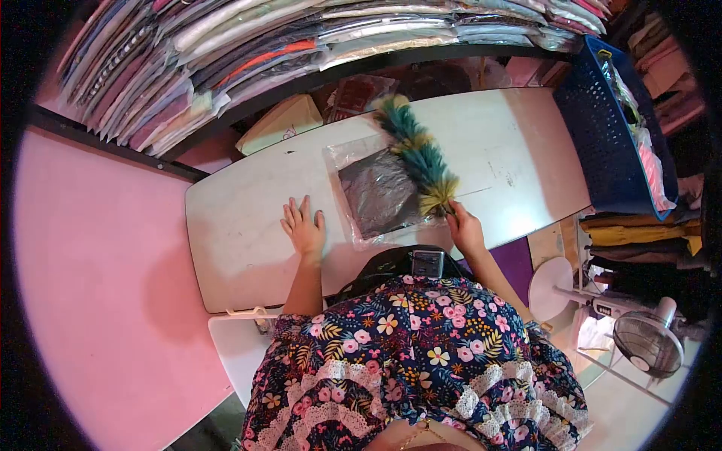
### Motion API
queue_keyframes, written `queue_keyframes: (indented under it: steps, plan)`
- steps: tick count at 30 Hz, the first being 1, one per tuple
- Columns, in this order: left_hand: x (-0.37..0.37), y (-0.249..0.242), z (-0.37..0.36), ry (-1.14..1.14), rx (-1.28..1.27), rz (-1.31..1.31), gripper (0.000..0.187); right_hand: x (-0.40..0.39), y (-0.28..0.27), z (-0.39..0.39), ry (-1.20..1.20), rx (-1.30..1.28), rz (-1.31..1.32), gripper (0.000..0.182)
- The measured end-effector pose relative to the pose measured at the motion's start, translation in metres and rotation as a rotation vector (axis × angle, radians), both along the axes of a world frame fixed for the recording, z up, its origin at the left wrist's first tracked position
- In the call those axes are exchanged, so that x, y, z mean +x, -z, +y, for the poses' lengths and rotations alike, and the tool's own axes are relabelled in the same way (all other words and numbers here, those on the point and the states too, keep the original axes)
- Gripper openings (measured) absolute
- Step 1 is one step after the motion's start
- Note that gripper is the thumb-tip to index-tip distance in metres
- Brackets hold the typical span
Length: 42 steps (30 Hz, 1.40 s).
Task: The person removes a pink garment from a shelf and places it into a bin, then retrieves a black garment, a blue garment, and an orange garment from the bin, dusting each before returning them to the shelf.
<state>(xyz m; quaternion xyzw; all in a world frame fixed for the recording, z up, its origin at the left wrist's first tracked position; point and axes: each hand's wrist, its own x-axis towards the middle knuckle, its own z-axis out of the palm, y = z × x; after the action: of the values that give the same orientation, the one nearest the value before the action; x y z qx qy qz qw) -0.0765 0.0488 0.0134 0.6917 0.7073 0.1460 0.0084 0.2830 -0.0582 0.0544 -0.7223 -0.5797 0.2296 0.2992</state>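
White and rounded along its far edge, the table [519,139] runs across the view beneath a dark shelf [451,57]. On the table, near its middle, lies the packet [376,192], a dark folded item in clear plastic, its loose film reaching past the fold. Over the packet's right part slants the duster [416,150], teal and yellow, its far tip blurred; whether its feathers touch the plastic, I cannot tell. The right hand [468,227] grips the duster at its near end, fingers closed on the handle just beside the packet. To the packet's left, apart from it, the left hand [303,228] rests palm down on the table, fingers spread. Near the person's waist, against the flowered top [406,338], sits a small grey device [427,263]. At the table's right end stands a blue basket [602,143] with plastic-wrapped things in it; nearer the person on that side is a fan [648,342]. Wrapped clothes [263,60] crowd the shelf, and a pink surface [98,263] fills the left.
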Motion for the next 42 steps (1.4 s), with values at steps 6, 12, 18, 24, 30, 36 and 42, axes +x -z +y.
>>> queue_keyframes:
  steps: [6, 12, 18, 24, 30, 36, 42]
  plan:
    - [0.000, -0.003, 0.001, -0.008, -0.038, 0.002, 0.051, 0.007, -0.032, -0.001, -0.356, -0.077, -0.218, 0.038]
    - [-0.001, 0.002, 0.001, -0.003, 0.023, -0.003, 0.051, 0.001, -0.053, 0.028, -0.248, 0.045, -0.230, 0.035]
    - [0.001, -0.004, 0.001, -0.002, -0.021, -0.015, 0.050, -0.004, -0.079, 0.044, -0.240, -0.130, -0.394, 0.033]
    - [-0.004, 0.007, 0.002, -0.019, -0.098, 0.100, 0.050, -0.008, -0.056, 0.016, -0.503, -0.064, -0.289, 0.035]
    - [0.002, -0.003, -0.002, -0.006, -0.010, -0.013, 0.050, 0.028, 0.009, -0.007, -0.010, 0.037, -0.081, 0.034]
    - [-0.002, 0.001, 0.001, -0.005, -0.015, -0.010, 0.051, 0.016, -0.006, -0.041, -0.263, 0.065, 0.027, 0.034]
    - [-0.002, -0.001, 0.002, -0.007, -0.023, -0.011, 0.051, 0.005, 0.014, -0.047, -0.053, -0.128, -0.065, 0.036]
